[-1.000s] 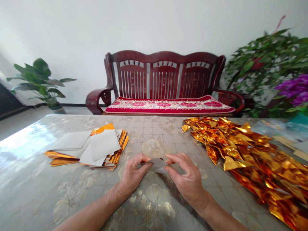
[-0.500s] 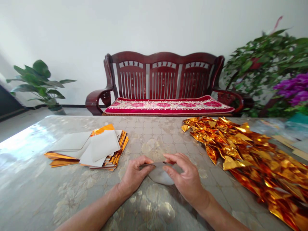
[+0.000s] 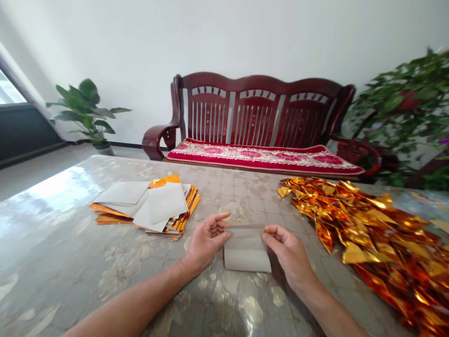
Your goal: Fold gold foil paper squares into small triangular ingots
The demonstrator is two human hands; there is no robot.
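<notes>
A pale sheet of paper (image 3: 247,255), with creases running across it, is held between my hands just above the patterned table (image 3: 196,304). My left hand (image 3: 209,238) has its thumb on the upper left corner, the other fingers curled near it and the index finger raised. At the upper right corner, my right hand (image 3: 286,248) pinches the paper between thumb and fingers. The sheet's far edge is turned up into a narrow strip. To the left lies a loose stack of foil paper (image 3: 168,206), white side up with orange-gold edges.
On the right, a long heap of folded gold foil pieces (image 3: 379,238) spreads along the table. Clear plastic wrapping (image 3: 424,203) lies behind it. Past the table stands a dark red wooden bench (image 3: 242,117), with potted plants (image 3: 86,112) at both sides.
The paper, earlier bent into a curve between my hands, now lies flatter with its creases showing. My hands have moved apart. The view has shifted left and tilted slightly.
</notes>
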